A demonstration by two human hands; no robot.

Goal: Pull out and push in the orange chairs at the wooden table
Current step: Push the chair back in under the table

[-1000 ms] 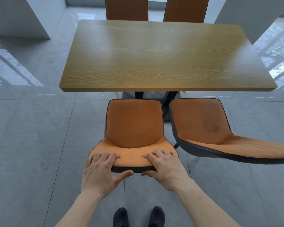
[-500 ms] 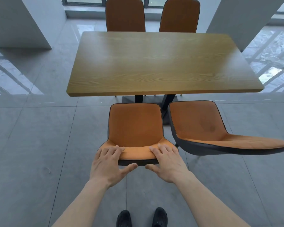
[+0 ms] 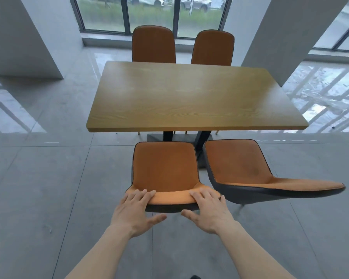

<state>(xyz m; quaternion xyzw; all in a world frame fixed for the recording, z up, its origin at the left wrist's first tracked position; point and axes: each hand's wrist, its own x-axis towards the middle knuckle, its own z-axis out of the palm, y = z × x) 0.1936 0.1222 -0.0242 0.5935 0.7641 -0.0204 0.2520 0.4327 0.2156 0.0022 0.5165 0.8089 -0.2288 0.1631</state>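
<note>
Orange chair [image 3: 165, 170] pulled out from table [image 3: 189, 97] near edge; left hand [image 3: 136, 210] and right hand [image 3: 208, 208] fingers curl over its backrest top, thumbs spread behind.

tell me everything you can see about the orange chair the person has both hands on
The near left orange chair has an orange padded seat and backrest in a dark outer shell with dark edge piping. It stands upright, facing the wooden table, its seat clear of the tabletop, beside a turned chair. The left hand and right hand rest on the backrest's top edge, fingers over the front, thumbs behind. Its legs are hidden.
</note>
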